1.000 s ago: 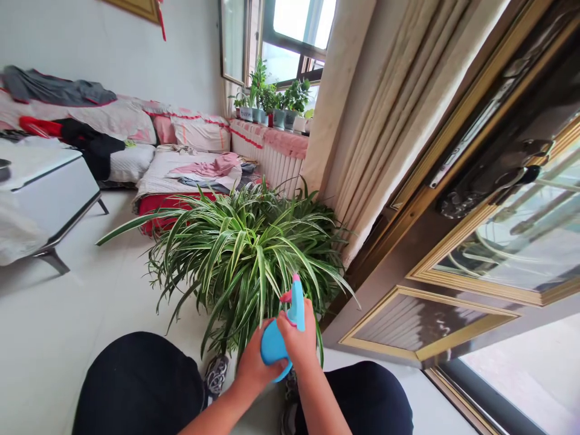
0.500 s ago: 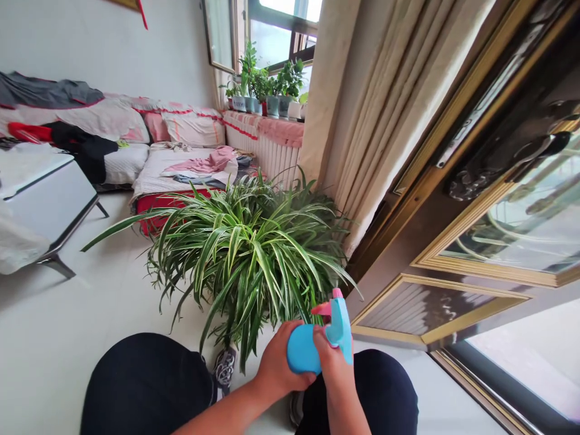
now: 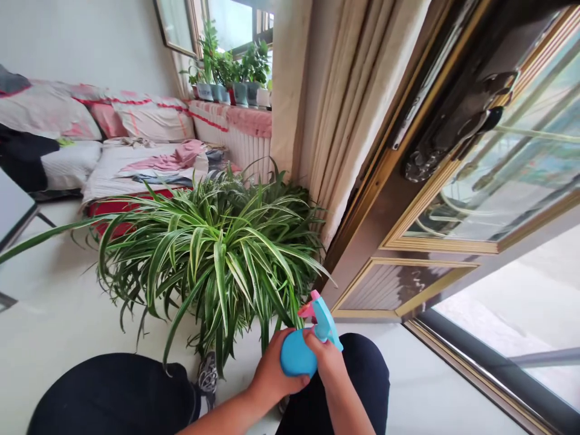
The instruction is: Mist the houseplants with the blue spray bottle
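Note:
My left hand point(image 3: 270, 370) is wrapped round the rounded blue body of a spray bottle point(image 3: 298, 355), which is tilted. Around the neck, just below the light-blue spray head, my right hand point(image 3: 327, 361) is closed, its fingertips near the pink trigger. The pink nozzle points up and away from me, toward a large spider plant point(image 3: 222, 241) with long green-and-white striped leaves. The bottle sits close to the plant's front right leaves. Foliage hides most of the plant's base.
A brown door with gold trim point(image 3: 426, 254) stands to the right, beside a beige curtain point(image 3: 357, 121). Behind the plant are a sofa point(image 3: 122, 160) with cloths and several potted plants point(image 3: 235, 75) on a sill. My knees point(image 3: 113, 393) flank my arms.
My view has swung to the right, so the plant and room sit further left. The spray bottle's head leans a little more to the left. Both hands keep their hold.

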A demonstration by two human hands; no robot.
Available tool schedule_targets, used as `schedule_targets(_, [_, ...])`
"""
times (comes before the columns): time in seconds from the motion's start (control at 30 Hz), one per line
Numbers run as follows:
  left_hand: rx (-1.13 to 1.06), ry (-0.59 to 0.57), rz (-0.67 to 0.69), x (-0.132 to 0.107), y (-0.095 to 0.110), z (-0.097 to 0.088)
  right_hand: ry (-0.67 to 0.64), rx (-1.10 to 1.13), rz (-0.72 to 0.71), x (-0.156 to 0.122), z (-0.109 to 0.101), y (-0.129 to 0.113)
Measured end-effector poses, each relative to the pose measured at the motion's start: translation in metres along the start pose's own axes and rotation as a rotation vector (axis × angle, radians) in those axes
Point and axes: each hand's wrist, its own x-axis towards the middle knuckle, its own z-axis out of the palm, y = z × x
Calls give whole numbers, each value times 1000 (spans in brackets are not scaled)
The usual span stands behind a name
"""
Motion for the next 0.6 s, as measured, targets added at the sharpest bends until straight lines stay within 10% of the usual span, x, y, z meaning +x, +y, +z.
schedule_targets(0.2, [-69,-213,78,7,3,-7,-218,53,-166,4,-15,-3])
schedule_targets(0.47, [-40,-78,72,11,-5,8,221,-138,-46,-2,-2,0])
schedule_targets(0.6, [-56,-6,86,10,-5,8,202,-114,-41,-15,-1,-4])
